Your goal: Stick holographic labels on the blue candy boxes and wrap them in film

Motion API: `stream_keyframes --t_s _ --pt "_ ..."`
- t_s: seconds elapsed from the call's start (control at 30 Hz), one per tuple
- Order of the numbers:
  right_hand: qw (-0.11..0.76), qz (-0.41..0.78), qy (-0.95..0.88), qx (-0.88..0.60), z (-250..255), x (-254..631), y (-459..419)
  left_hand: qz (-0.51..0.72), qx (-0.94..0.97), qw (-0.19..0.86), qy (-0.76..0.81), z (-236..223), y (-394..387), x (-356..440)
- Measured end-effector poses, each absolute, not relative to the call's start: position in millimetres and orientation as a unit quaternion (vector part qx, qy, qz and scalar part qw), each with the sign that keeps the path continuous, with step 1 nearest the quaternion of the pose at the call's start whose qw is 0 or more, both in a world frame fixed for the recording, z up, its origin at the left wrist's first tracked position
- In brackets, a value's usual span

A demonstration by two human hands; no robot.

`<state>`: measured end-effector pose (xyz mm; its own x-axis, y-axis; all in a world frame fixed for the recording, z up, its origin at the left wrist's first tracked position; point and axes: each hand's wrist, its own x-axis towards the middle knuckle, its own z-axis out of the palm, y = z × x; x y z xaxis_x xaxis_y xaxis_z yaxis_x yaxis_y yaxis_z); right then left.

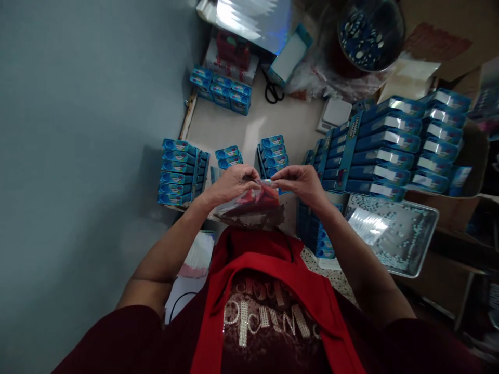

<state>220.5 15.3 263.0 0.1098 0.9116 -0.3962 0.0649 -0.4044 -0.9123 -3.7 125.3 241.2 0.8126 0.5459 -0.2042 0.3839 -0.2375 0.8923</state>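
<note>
Between my two hands, just above the table's front edge, hangs a clear plastic bag [249,203] with red showing on or through it. My left hand [236,183] pinches its top edge from the left, fingers closed. Opposite it, my right hand [300,184] pinches the other top corner between thumb and fingers. Small stacks of blue boxes stand right behind the hands, one stack [228,154] near the left hand and another [273,150] between them. What the bag contains, if anything, I cannot make out.
Banded blue boxes [175,171] stand at the left edge by the wall. Tall piles of blue boxes [385,145] fill the right, beside a clear tray [413,249] of small pale pieces. Scissors [274,92], a small white scale [336,111] and a tub [370,36] lie farther back.
</note>
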Motion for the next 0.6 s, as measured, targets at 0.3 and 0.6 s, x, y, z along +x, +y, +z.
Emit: stream_keyframes --t_s 0.3,0.6 --pt "0.294 0.594 -0.39 -0.639 251.1 221.4 10.8 0.015 0.829 0.481 0.284 249.3 118.4 -2.3" --pt "0.313 0.569 -0.433 -0.625 242.7 215.9 5.4 0.089 0.846 0.42 0.315 244.2 112.4 -6.4"
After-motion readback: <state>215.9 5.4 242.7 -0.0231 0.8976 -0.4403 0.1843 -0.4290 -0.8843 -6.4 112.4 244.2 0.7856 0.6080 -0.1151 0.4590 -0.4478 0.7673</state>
